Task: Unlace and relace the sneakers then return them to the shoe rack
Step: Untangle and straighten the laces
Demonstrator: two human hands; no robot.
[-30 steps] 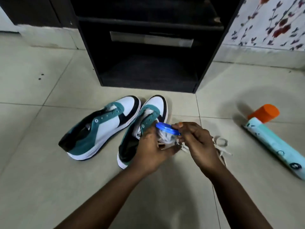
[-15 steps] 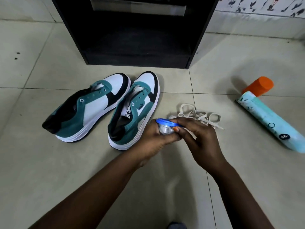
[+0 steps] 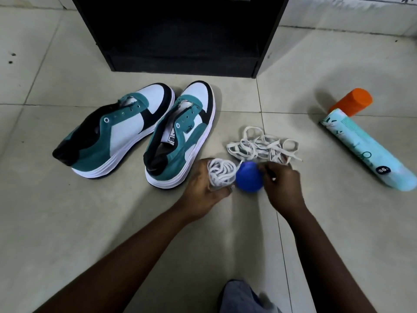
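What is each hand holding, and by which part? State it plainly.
The left hand grips a small clear container of white laces round its body. The right hand holds the blue lid by its edge.

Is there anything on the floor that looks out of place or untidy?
Yes. A spray can lies on its side on the tiles, right of the shoes. A tangled heap of white laces lies loose beside the right sneaker, and both sneakers have empty eyelets.

Pale tiled floor (image 3: 67,222) with thin grout lines fills the view under dim, even light. At twelve o'clock stands a black cabinet (image 3: 180,30), its lower shelf open. At one o'clock runs a pale wall base (image 3: 349,16).
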